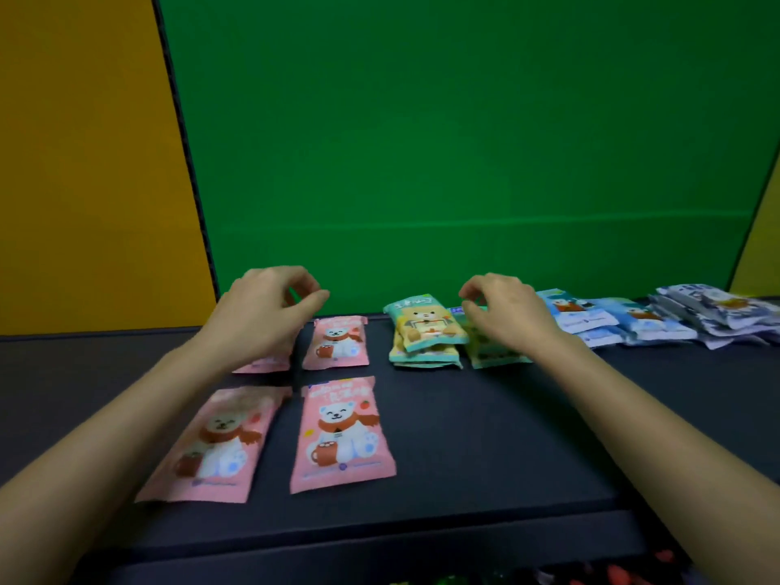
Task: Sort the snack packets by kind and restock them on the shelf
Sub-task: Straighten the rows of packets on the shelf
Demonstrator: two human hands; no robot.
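Several pink bear packets lie flat on the dark shelf (485, 437): one at front left (211, 445), one at front centre (342, 432), one at the back (337, 342) and one partly hidden under my left hand. My left hand (261, 314) hovers above the back pink packets with fingers loosely curled and holds nothing. A stack of teal and yellow bear packets (422, 335) sits at the back centre. My right hand (506, 314) hovers over a green packet (489, 352) beside that stack, fingers curled and holding nothing.
Light blue packets (591, 318) and a pile of white and dark blue packets (717, 314) lie along the back right. A green wall stands behind the shelf, orange panels at both sides. Colourful items show below the shelf's front edge.
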